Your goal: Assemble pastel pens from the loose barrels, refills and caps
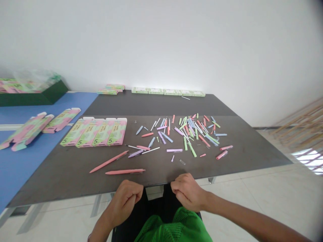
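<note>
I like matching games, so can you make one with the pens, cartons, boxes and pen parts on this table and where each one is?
Things:
1 pink pens
2 flat cartons
3 green boxes
4 pen parts

Places:
A far edge of the table, by the wall
B scattered mid-table, towards the right
C nearest the front edge
D in a row on the left

Pairs: 1-C; 2-D; 3-A; 4-B

The two slim plastic pens point(125, 171) are salmon pink, the matte tabletop point(239, 151) dark grey, the loose pen parts point(192, 149) pink, mint green, pale blue and lilac. The flat cardboard boxes point(103, 131) bear pink-and-green bands.
</note>
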The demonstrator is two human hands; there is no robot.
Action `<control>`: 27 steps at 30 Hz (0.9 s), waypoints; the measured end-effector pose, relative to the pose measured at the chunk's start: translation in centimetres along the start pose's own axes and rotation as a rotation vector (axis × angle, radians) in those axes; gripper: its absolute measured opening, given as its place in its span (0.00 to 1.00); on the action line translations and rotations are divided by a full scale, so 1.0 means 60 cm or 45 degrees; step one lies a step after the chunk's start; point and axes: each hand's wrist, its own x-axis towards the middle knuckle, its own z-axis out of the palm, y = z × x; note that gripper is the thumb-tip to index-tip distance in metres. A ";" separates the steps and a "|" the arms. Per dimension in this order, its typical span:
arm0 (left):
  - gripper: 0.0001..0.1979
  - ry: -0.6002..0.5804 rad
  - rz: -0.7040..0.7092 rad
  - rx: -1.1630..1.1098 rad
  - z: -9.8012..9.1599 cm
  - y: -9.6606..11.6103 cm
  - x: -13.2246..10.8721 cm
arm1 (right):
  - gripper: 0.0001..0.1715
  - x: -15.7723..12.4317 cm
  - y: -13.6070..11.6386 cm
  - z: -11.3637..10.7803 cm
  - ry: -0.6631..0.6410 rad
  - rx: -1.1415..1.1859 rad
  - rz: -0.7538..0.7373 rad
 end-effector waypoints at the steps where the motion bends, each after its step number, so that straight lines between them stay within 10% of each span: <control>1: 0.13 0.003 0.000 0.004 0.000 0.000 0.000 | 0.07 0.000 0.001 0.000 0.003 0.011 -0.007; 27: 0.15 0.024 0.064 0.075 -0.006 -0.001 -0.001 | 0.07 0.006 0.014 -0.029 0.117 0.199 -0.074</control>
